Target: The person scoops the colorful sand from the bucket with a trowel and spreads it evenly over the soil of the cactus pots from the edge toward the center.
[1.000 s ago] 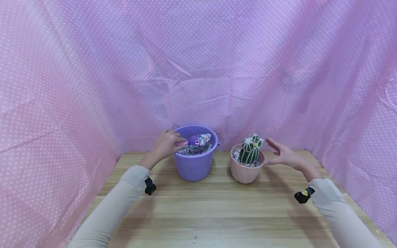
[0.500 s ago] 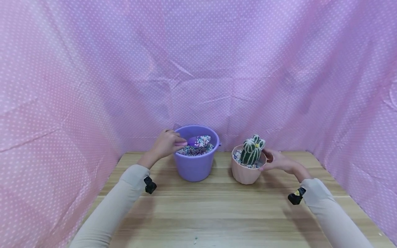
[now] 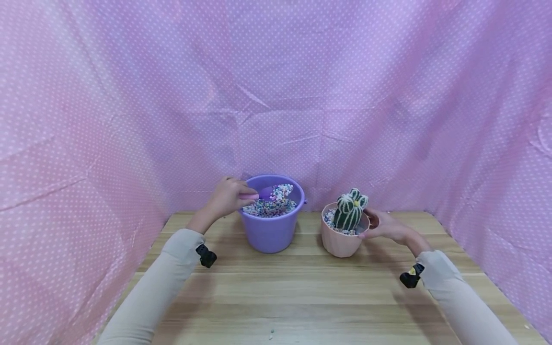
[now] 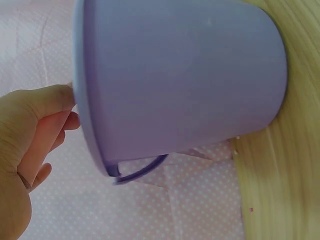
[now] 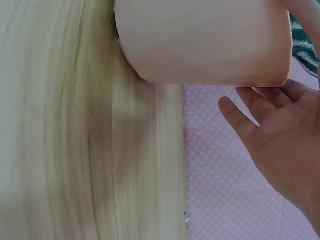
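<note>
Left sleeve: pale, cuffed at the wrist, with a black wrist camera (image 3: 206, 256) attached.
Left hand (image 3: 225, 196): thumb and fingers pinched together on the pink handle (image 3: 248, 196) of the scoop, at the bucket's left rim.
Scoop (image 3: 265, 192): purple bowl, heaped with multicoloured beads (image 3: 282, 191), located in the bucket's mouth; whether its underside touches the fill cannot be made out.
Bucket (image 3: 269, 235): purple, upright on the wood-grain table (image 3: 276, 287), part-filled with bead fill (image 3: 267, 209).
Flowerpot (image 3: 339, 244): peach, upright, right of the bucket and apart from it; bead layer (image 3: 329, 218) inside.
Cactus (image 3: 348, 216): green with white fuzzy ribs and a yellow spot, standing in the flowerpot, leaning slightly right.
Right hand (image 3: 388, 226): touching the flowerpot's right side, thumb on the near wall, fingers spread and fairly straight.
Backdrop (image 3: 276, 96): pink polka-dot cloth, creased.
</note>
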{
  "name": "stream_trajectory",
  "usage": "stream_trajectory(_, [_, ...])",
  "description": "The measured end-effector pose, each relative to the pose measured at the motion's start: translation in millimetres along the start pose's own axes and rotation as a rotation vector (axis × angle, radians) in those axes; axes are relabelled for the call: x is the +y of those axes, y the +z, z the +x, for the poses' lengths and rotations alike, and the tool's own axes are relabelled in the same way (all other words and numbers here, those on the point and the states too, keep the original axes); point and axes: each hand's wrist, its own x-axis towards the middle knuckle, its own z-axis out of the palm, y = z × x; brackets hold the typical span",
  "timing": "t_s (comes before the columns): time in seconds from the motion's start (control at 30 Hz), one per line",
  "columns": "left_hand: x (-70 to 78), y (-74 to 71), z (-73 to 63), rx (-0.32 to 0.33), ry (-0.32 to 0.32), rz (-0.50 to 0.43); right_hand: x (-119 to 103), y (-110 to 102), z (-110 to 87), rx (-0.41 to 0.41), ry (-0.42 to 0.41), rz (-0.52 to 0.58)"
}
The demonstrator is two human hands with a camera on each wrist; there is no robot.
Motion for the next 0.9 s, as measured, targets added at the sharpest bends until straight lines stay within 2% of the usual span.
stream_trajectory(0.27, [13.0, -13.5, 0.6, -0.005, 0.036, -0.003, -0.6, 3.2, -2.8, 0.012, 0.001, -0.027])
stream_trajectory(0.57, [36.9, -28.2, 6.6, -0.035, 0.095, -0.003, -5.2, 2.6, -3.1, 0.025, 0.005, -0.033])
stream_trajectory(0.7, [47.1, -29.1, 9.6, -0.043, 0.122, -0.020, -5.3, 2.8, -3.5, 0.024, 0.004, -0.033])
stream_trajectory(0.9, [61.8, -22.8, 12.1, -0.046, 0.163, -0.030, -5.6, 5.7, -4.5, 0.025, -0.008, -0.020])
